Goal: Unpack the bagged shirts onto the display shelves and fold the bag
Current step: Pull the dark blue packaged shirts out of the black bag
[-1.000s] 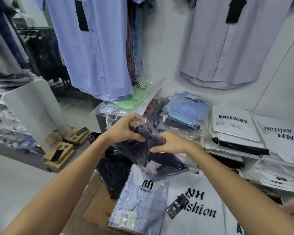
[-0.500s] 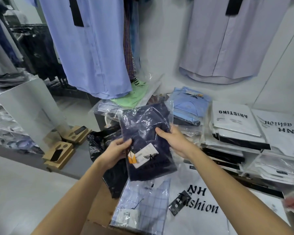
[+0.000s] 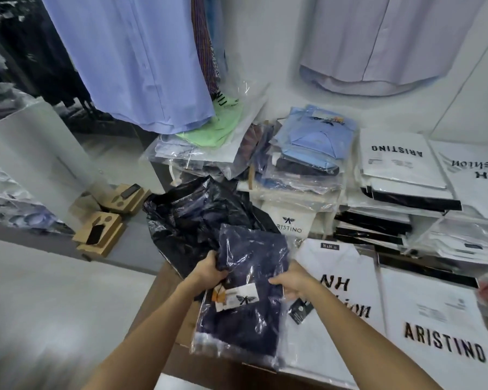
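Note:
A navy shirt in a clear plastic sleeve [image 3: 245, 294], with a white and orange tag on its front, lies low over the near shelf. My left hand [image 3: 209, 270] grips its left edge. My right hand [image 3: 292, 282] holds its right edge, fingers curled over the plastic. Just behind it lies the crumpled black plastic bag [image 3: 192, 215], open and slumped on the shelf edge. A white packaged shirt printed "NH Fashion" [image 3: 338, 280] lies directly right of the navy one.
Stacks of packaged shirts [image 3: 307, 153] and white "ARISTINO" packs [image 3: 397, 161] fill the back shelf. Another ARISTINO pack [image 3: 440, 333] lies near right. Hanging shirts [image 3: 141, 60] drape above. Brown cardboard boxes [image 3: 99, 235] sit on a lower ledge at left.
The navy packaged shirt came out of the black bag, was held upright in front of me, and has now been lowered toward the near shelf, covering the checked shirt pack.

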